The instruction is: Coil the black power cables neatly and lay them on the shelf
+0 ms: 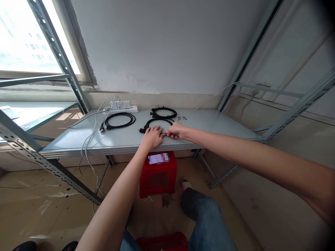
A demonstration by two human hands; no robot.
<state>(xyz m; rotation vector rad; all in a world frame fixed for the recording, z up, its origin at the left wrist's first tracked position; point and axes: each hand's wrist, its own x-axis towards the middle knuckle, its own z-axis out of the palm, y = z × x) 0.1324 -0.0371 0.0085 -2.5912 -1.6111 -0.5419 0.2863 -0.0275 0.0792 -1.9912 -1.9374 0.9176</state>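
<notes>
A coiled black cable [158, 122] lies on the grey metal shelf [204, 126], near its front edge. My left hand [152, 136] rests flat on the near part of this coil, fingers lying together over it. My right hand [175, 130] pinches the cable's near side, or a thin tie on it, right beside my left fingertips. Two other coiled black cables lie on the shelf: one [119, 120] to the left, one [163, 112] behind the held coil.
A white power strip [120, 109] with white chargers sits at the shelf's back left, its white cords trailing over the front edge. Small black ties [182, 118] lie right of the coils. A red stool [158, 173] stands under the shelf. Metal rack posts flank both sides.
</notes>
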